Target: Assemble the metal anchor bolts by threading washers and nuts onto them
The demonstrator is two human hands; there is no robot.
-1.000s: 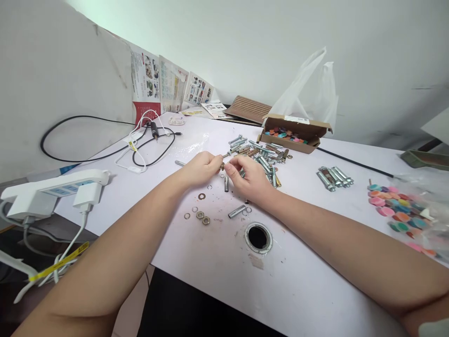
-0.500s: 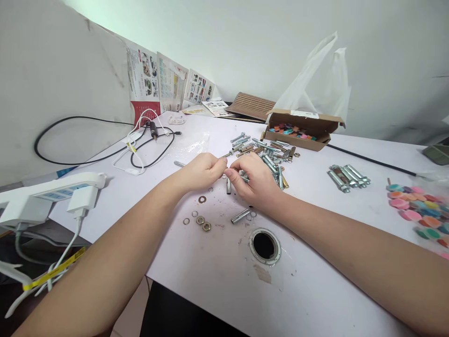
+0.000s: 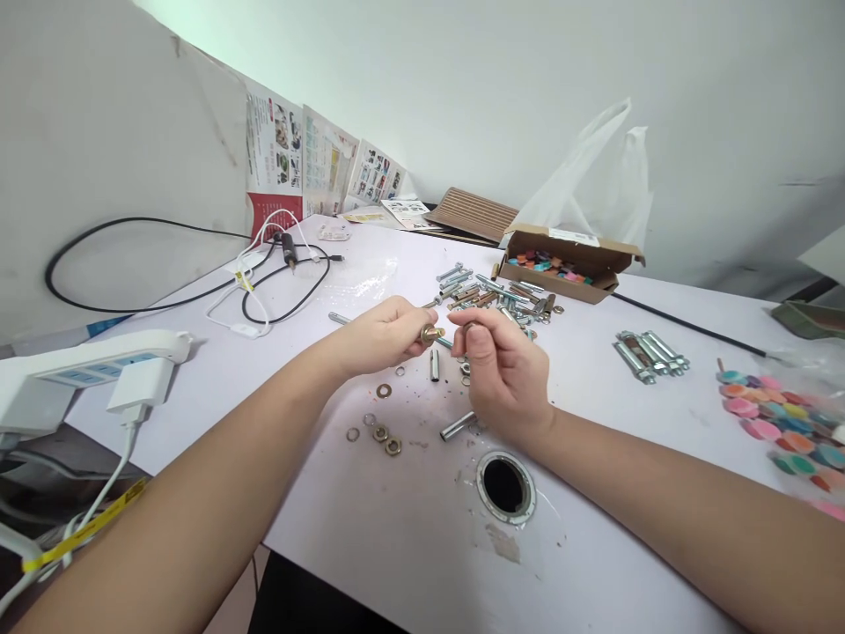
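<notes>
My left hand (image 3: 379, 337) is closed round a bolt (image 3: 432, 334) whose brass-coloured end sticks out past the thumb. My right hand (image 3: 505, 370) is held a little to its right, fingers curled and pinched on a small ring-like part that I cannot make out. Both hover over the white table (image 3: 409, 519). Below them lie loose washers and nuts (image 3: 381, 432), a metal sleeve (image 3: 458, 426) and a short sleeve (image 3: 434, 364). Behind the hands is a pile of bolts and sleeves (image 3: 492, 298).
A round cable hole (image 3: 505, 487) is just in front of my right hand. An open cardboard box (image 3: 568, 264) of coloured discs stands at the back, assembled bolts (image 3: 650, 352) and loose coloured discs (image 3: 779, 423) at right. Cables (image 3: 277, 282) and a power strip (image 3: 92, 370) lie left.
My hands have drawn apart: the right hand pulled away from the bolt toward the right, and the bolt's brass end now shows in my left hand. The view shifted slightly.
</notes>
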